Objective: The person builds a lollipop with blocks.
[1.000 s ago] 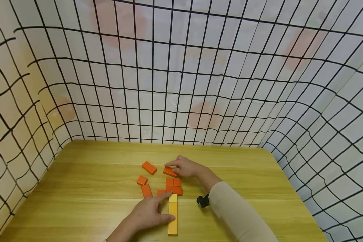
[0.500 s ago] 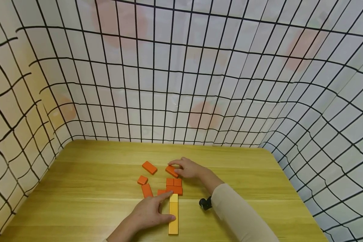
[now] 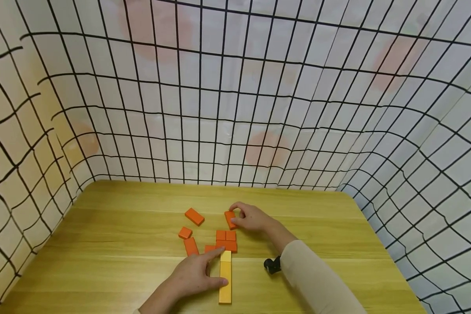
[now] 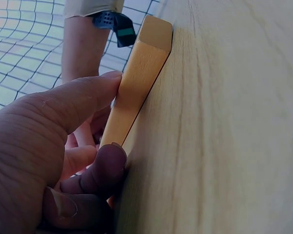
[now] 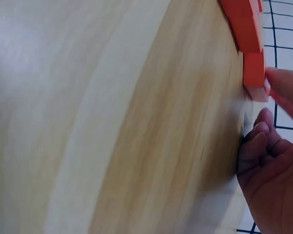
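My right hand (image 3: 253, 218) pinches an orange block (image 3: 229, 220) between thumb and fingers at the far side of the group. In the right wrist view the thumb meets the end of that block (image 5: 254, 68). My left hand (image 3: 190, 275) rests along a yellow strip of blocks (image 3: 225, 283), thumb on its side and index fingertip near its far end. The left wrist view shows the thumb and a finger against the side of the yellow block (image 4: 136, 73). Beyond the strip's far end sit joined orange blocks (image 3: 226, 241), partly covered by the left index finger.
Loose orange blocks lie to the left: one at the back (image 3: 194, 216), a small one (image 3: 185, 233) and another (image 3: 191, 247) near the left hand. A small black device (image 3: 272, 264) is at the right sleeve. Black wire mesh (image 3: 235, 109) borders the wooden table (image 3: 102, 244).
The right hand has shifted to the right with the orange block, turning it from slanted to nearly lengthwise. The left hand and yellow strip have stayed put.
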A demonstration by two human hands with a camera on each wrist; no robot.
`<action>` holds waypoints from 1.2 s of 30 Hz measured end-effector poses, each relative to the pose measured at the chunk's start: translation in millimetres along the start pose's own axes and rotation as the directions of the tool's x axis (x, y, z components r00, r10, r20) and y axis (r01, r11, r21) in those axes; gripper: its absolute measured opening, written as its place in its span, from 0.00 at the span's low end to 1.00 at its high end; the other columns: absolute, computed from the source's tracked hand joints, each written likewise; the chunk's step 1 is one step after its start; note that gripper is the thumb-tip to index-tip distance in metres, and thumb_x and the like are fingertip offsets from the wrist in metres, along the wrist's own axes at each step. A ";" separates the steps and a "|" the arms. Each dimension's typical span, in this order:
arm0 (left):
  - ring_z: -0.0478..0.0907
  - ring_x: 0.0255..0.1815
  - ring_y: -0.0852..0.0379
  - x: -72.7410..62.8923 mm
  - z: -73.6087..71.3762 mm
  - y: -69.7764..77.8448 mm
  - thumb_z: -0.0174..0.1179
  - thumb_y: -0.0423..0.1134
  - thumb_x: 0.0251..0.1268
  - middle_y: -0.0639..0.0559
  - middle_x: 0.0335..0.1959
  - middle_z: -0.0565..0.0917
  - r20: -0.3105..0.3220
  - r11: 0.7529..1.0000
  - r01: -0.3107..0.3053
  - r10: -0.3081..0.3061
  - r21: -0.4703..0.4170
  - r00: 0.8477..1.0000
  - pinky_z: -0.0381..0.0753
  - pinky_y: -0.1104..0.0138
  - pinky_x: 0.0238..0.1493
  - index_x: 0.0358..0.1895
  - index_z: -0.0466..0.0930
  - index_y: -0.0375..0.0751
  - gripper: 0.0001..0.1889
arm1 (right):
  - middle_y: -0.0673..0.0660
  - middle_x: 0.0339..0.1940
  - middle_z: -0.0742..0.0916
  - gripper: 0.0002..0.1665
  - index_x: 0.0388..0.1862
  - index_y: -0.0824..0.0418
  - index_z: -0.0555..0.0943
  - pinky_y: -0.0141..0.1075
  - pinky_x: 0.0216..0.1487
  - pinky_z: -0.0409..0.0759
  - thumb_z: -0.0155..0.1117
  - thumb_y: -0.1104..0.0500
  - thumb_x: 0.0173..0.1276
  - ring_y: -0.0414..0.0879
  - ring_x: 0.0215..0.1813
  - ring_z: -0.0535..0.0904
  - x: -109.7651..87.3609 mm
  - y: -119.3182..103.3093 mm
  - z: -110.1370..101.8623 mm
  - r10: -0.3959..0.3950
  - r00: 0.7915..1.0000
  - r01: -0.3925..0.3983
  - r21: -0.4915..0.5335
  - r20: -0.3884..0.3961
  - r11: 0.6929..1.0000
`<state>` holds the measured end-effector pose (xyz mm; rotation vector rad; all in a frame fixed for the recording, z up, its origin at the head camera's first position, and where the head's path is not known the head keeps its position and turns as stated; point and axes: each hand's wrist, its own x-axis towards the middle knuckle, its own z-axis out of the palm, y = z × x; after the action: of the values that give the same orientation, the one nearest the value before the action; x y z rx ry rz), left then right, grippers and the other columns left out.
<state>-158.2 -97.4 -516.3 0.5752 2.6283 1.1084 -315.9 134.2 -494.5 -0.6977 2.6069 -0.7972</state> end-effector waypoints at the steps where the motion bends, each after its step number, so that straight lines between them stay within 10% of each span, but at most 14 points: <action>1: 0.56 0.12 0.66 0.0 0.0 -0.1 0.71 0.65 0.55 0.66 0.10 0.61 0.001 1.000 -0.001 0.001 -0.001 1.000 0.58 0.68 0.18 0.75 0.70 0.54 0.44 | 0.49 0.30 0.78 0.24 0.68 0.48 0.75 0.35 0.37 0.71 0.63 0.48 0.75 0.41 0.29 0.71 -0.7 0.9 -0.8 0.000 1.000 0.000 0.008 0.007 1.000; 16: 0.57 0.12 0.66 0.5 -0.7 -0.2 0.71 0.65 0.55 0.66 0.10 0.61 0.007 1.000 0.006 -0.006 -0.004 1.000 0.58 0.68 0.18 0.75 0.70 0.54 0.45 | 0.51 0.32 0.79 0.44 0.79 0.47 0.66 0.33 0.34 0.72 0.72 0.58 0.66 0.42 0.30 0.71 -1.7 6.9 -8.7 0.005 0.988 -0.023 0.114 0.156 0.993; 36: 0.59 0.12 0.66 -1.1 -1.5 1.9 0.71 0.65 0.55 0.65 0.11 0.63 0.014 1.000 0.019 -0.019 -0.011 1.000 0.60 0.68 0.18 0.76 0.69 0.55 0.45 | 0.52 0.37 0.81 0.37 0.69 0.56 0.71 0.35 0.39 0.74 0.76 0.50 0.65 0.43 0.34 0.73 -12.8 12.2 -8.1 0.032 0.997 -0.045 0.214 0.066 0.976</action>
<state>-157.3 -97.6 -513.9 0.5525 2.6087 1.1084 -313.2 153.4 -493.3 -0.5974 2.4239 -1.0107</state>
